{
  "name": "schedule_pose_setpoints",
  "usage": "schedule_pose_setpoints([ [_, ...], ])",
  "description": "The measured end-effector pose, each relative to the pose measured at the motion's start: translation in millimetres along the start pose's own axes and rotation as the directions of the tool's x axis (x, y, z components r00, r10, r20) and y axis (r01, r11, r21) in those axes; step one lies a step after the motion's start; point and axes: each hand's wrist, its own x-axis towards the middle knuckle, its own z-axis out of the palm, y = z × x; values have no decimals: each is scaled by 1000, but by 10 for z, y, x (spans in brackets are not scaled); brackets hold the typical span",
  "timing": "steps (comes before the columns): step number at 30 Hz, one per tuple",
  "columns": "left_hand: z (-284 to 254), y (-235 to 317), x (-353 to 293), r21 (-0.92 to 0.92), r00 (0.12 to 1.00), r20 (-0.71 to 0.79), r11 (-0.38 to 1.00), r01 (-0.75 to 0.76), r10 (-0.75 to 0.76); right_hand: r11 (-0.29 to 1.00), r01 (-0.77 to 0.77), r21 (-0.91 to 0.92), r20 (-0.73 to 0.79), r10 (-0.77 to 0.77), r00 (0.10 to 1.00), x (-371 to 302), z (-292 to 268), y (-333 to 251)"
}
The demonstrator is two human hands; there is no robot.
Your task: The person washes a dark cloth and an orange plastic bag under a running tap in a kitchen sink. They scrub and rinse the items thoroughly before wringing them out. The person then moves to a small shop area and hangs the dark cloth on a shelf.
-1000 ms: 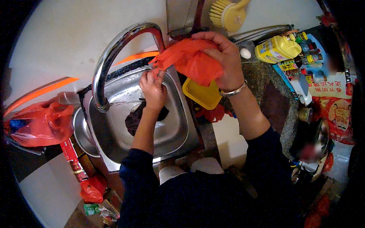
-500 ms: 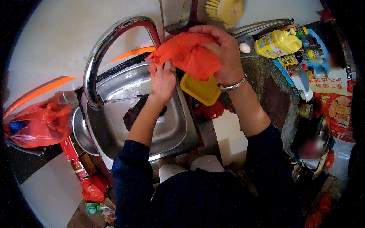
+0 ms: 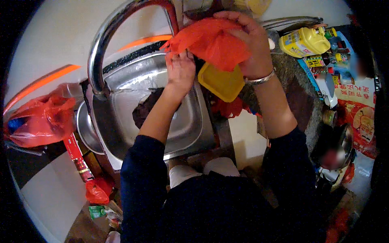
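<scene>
Overhead, both hands — left hand [image 3: 181, 73], right hand [image 3: 250, 44] — gripping orange bag [image 3: 210, 40].

Head cam, looking straight down over the sink

Single fisheye view from the person's head, pretty close in: the steel sink [image 3: 121, 121] fills the middle left, the tap [image 3: 106, 44] arcs across the top, the forearms come up from the lower edge. Edges bend hard toward the rim; the corners go black.
</scene>
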Motion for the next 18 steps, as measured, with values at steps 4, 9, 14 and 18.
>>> schedule_pose_setpoints([
  [4, -34, 3, 51, -65, 985, 174, 998, -1, 12, 997, 10, 79, 19, -11, 1000, -1, -62, 51],
  [9, -89, 1, -74, -177, 970, 240, 981, 74, -30, 983, 1, 183, 22, -5, 1000, 0, -59, 39],
  [14, -203, -75, 185, -97, 957, 268, 991, -92, 115, 940, 10, 340, 43, -26, 999, 26, -64, 103],
  [18, -117, -104, 92, -186, 956, 285, 982, -19, 72, 962, -49, 269, 33, 41, 999, 15, -69, 8],
])
